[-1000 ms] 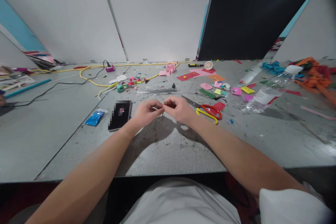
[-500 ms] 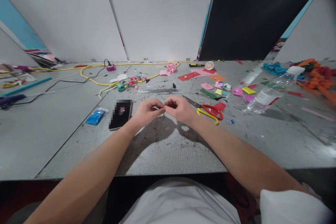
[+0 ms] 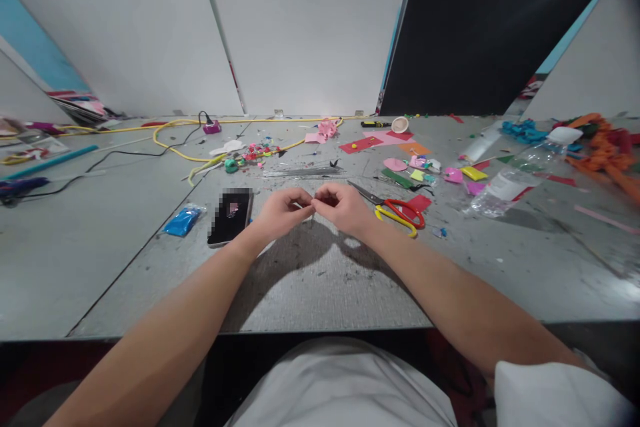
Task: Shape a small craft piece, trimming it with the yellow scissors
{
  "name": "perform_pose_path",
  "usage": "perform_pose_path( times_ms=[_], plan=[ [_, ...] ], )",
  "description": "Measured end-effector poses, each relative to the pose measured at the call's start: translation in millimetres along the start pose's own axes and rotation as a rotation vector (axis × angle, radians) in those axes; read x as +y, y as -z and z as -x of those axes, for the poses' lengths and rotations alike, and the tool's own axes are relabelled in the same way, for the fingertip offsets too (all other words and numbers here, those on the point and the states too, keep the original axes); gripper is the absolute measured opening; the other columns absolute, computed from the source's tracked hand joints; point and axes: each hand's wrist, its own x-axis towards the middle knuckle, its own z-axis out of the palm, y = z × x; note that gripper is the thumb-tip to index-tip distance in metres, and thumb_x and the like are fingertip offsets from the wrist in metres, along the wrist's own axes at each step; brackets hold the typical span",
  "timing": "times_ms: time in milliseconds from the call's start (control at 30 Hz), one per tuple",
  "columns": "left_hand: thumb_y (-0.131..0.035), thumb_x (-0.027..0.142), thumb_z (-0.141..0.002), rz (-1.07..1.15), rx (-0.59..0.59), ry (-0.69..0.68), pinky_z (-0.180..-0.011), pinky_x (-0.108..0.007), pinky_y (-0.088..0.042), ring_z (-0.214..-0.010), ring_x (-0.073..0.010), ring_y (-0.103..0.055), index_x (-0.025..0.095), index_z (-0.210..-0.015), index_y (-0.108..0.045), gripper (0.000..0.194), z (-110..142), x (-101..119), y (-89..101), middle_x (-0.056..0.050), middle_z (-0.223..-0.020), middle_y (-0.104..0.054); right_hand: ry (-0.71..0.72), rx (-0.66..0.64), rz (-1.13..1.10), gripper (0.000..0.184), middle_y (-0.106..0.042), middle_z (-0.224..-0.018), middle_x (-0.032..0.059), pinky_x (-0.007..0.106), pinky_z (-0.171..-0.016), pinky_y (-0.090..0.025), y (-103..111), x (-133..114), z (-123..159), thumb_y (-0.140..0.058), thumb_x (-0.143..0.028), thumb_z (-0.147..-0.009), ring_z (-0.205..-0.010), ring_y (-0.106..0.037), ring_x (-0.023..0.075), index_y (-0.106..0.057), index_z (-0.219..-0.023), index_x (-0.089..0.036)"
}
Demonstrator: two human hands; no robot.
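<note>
My left hand [image 3: 281,213] and my right hand [image 3: 341,208] meet fingertip to fingertip above the middle of the table. Both are closed in a pinch on a thin wire [image 3: 313,217], of which only a short end shows below the fingers; the rest is hidden. Just beyond the hands lies a bundle of thin grey wires [image 3: 300,173]. Scissors with one red and one yellow handle [image 3: 383,202] rest by my right wrist, blades pointing away to the left. A phone [image 3: 231,217] lies flat to the left of my left hand.
A blue packet [image 3: 183,221] lies left of the phone. To the right, a clear plastic bottle [image 3: 520,177] stands near orange ribbon scraps [image 3: 600,147]. Coloured clay packets [image 3: 473,173] and paper pieces [image 3: 360,144] are scattered across the back, where a yellow cord [image 3: 173,153] runs.
The camera view has shifted very slightly. Both hands keep their pinch in almost the same place.
</note>
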Motion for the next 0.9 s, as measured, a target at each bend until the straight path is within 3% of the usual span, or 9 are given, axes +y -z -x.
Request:
perform_pose_path(
  times_ms=[467, 900],
  plan=[
    [-0.076, 0.037, -0.08, -0.008, 0.005, 0.004, -0.06, -0.023, -0.048, -0.066, -0.012, -0.06, 0.016, -0.078, -0.071, 0.022, 1.2, 1.2, -0.6, -0.003, -0.074, -0.069, 0.029, -0.023, 0.04, 0.019, -0.053, -0.065, -0.0031, 0.028, -0.059, -0.035, 1.9, 4.5, -1.9, -0.064, -0.035, -0.083, -0.06, -0.044, 0.0115, -0.059, -0.074, -0.019],
    [-0.081, 0.037, -0.074, 0.181, -0.053, 0.096, -0.065, -0.025, -0.045, -0.067, -0.0117, -0.058, 0.015, -0.08, -0.075, 0.024, -1.9, -0.4, 0.2, -0.003, -0.075, -0.07, 0.012, -0.067, -0.005, 0.019, -0.056, -0.067, -0.0024, 0.028, -0.061, -0.038, 5.8, 6.8, -6.6, -0.065, -0.038, -0.081, -0.061, -0.047, 0.0121, -0.062, -0.075, -0.02]
  ],
)
